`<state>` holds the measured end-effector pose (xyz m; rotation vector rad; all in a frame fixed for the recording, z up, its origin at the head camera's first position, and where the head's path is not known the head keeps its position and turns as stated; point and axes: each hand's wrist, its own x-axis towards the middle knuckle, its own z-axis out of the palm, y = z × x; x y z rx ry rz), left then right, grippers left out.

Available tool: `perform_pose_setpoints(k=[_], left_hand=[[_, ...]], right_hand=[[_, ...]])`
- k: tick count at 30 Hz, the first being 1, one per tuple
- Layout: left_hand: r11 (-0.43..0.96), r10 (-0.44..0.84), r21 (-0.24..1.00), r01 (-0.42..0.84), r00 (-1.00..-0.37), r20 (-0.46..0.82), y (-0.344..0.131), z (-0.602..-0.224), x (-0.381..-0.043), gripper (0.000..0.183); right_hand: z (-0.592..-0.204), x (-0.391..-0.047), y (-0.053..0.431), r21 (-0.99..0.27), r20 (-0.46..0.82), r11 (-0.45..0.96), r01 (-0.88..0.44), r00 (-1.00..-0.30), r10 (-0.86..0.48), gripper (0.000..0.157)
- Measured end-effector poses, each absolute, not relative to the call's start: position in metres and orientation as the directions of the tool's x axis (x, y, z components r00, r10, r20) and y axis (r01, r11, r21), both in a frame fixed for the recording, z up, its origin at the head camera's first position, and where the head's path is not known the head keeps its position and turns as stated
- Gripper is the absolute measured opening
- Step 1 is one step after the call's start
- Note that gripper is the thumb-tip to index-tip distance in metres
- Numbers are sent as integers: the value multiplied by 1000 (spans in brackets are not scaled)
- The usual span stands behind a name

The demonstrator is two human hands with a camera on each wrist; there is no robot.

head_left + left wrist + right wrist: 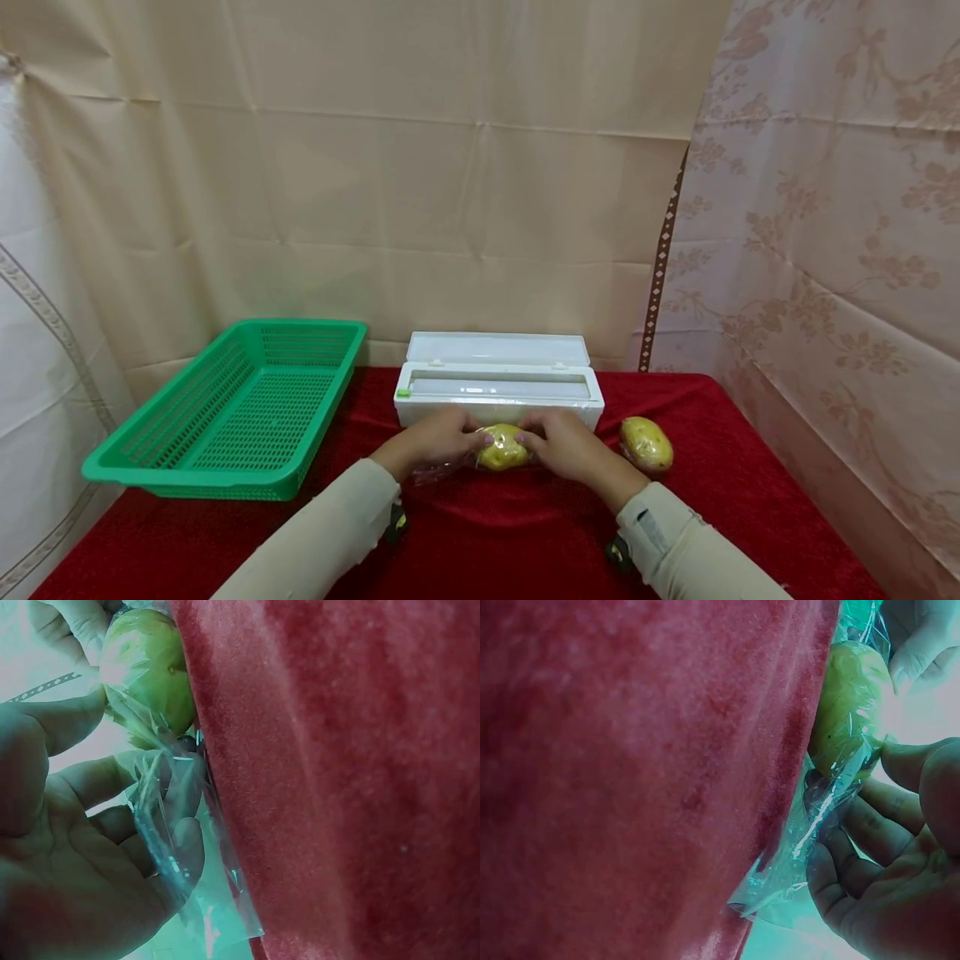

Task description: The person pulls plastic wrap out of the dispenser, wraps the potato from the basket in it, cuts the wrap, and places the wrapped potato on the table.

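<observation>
A yellow potato (501, 448) in clear cling film lies between my two hands, close in front of the white cling film dispenser (495, 410). My left hand (441, 435) grips one end of it, thumb at the potato's edge. At the other end my right hand (567, 447) holds it the same way. Loose cling film (169, 832) trails off the potato over the left fingers in the left wrist view. In the right wrist view more film (799, 844) hangs past the right fingers, which curl behind it.
The dispenser's lid (497, 347) stands raised at the back. A second potato (647, 443), shiny with film, lies on the red cloth (742, 500) beside my right wrist. To the left stands a green plastic basket (191, 477). Curtains (450, 167) hang behind the table.
</observation>
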<state>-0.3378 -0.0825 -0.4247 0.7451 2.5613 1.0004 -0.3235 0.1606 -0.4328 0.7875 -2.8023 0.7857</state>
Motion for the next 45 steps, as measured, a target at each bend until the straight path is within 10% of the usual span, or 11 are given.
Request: perform_pose_setpoints(k=[20, 33, 45], left_hand=[[627, 378, 721, 295, -925, 50, -76, -436, -333, 24], [858, 369, 274, 435, -892, 261, -72, -427, -317, 37], [829, 234, 425, 363, -916, 325, -90, -417, -317, 16]], right_hand=[[-434, -321, 155, -365, 318, 777, -513, -853, -414, 12], [-429, -306, 149, -273, 364, 895, -354, -899, -244, 9], [-419, -306, 150, -290, 381, 888, -357, -894, -235, 7]])
